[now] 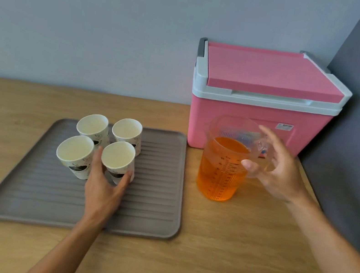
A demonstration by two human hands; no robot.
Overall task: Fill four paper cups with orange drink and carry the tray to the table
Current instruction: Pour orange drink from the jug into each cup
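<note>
Wooden counter (225, 252) holds the tray (152, 203), where the left hand (104, 190) pinches the nearest cup (117, 156). Right hand (280, 173), fingers spread just beside the handle of the jug (220, 172), should close firmly before tilting.

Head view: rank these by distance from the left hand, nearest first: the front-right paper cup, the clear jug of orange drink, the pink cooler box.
1. Front-right white paper cup: gripped by the left hand, on the grey ribbed tray.
2. Clear plastic jug of orange drink: on the counter, right of the tray.
3. Pink plastic cooler box: back right, behind the jug.
</note>
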